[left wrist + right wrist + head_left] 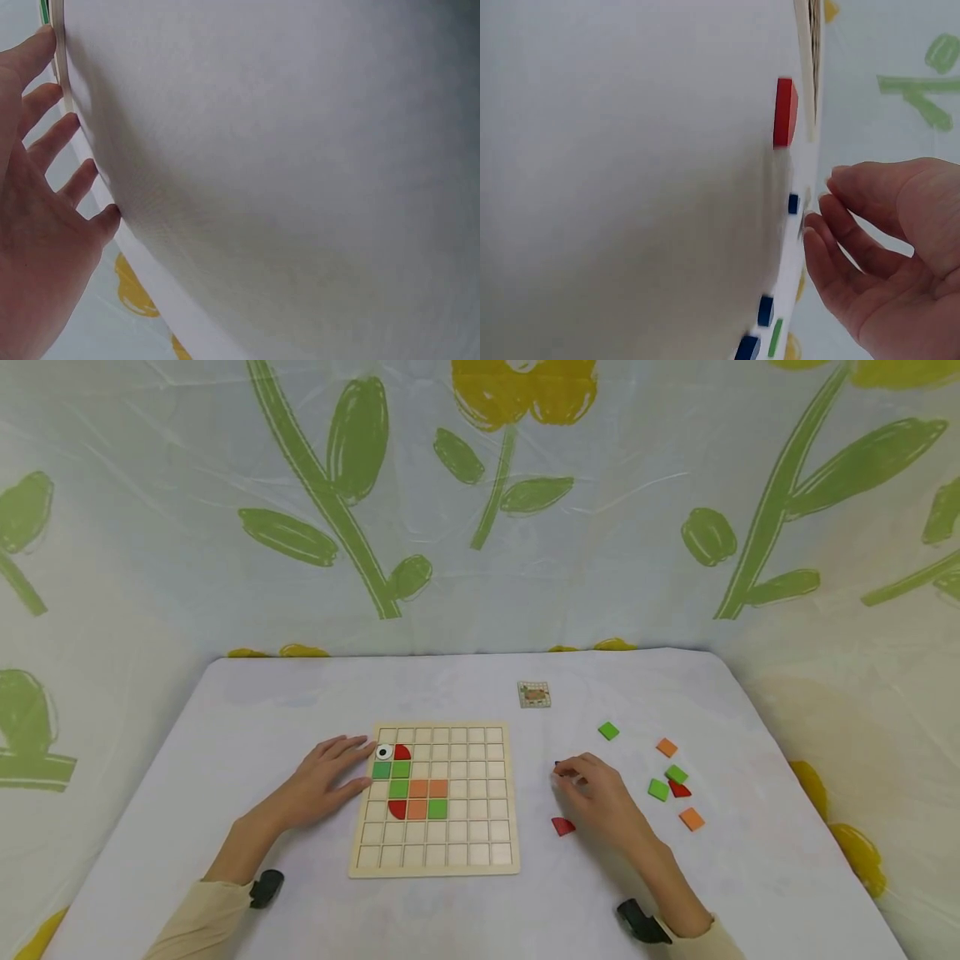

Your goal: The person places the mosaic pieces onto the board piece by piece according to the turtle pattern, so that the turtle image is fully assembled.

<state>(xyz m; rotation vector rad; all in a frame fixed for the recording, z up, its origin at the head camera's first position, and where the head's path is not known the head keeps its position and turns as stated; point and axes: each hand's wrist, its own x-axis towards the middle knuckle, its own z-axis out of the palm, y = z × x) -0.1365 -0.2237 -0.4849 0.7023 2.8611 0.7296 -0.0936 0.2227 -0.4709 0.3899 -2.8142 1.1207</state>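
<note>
On the table lies a square wooden grid board (480,868). Its upper left part carries a white eye tile (378,746), two red quarter-round tiles (397,810), several green tiles (399,788) and 3 orange tiles (417,810). My left hand (321,783) rests at the board's left edge, fingers spread, index finger and thumb touching it. To the right of the board my right hand (600,797) hovers with loosely bent fingers. Close to its fingertips is a small dark blue piece (793,204); nothing shows between thumb and fingers. A red quarter-round tile (563,827) lies beside that hand.
Farther right are scattered green tiles (658,789), orange tiles (692,818) and a red tile (679,790). A small pattern card (534,694) lies behind the board. More blue pieces (766,310) appear in the right wrist view. Flower-printed cloth (600,568) hangs behind the table.
</note>
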